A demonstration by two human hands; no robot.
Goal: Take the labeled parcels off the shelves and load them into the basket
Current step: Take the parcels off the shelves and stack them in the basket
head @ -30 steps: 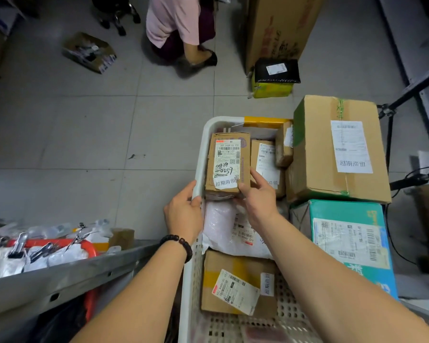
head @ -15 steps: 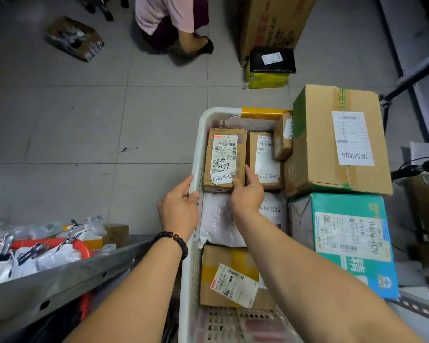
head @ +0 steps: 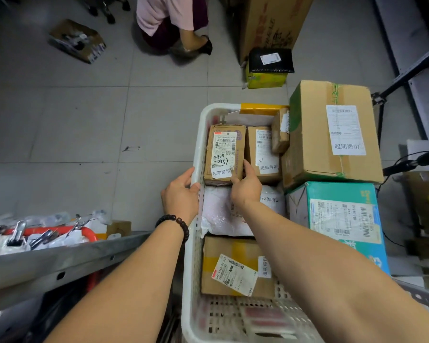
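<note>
The small labeled carton (head: pixel 224 154) lies flat in the white plastic basket (head: pixel 196 243), just beyond both hands and beside a second narrow carton (head: pixel 263 154). The right hand (head: pixel 245 186) is half-curled, thumb and fingertips pinching the carton's near right corner. The left hand (head: pixel 181 196) is closed loosely over the basket's rim, holding no parcel. This carton looks light and fairly stiff, though its creased edges suggest thin board that dents easily. Its taped faces may be slick, so gripping across both long sides seems safer than 1 corner.
</note>
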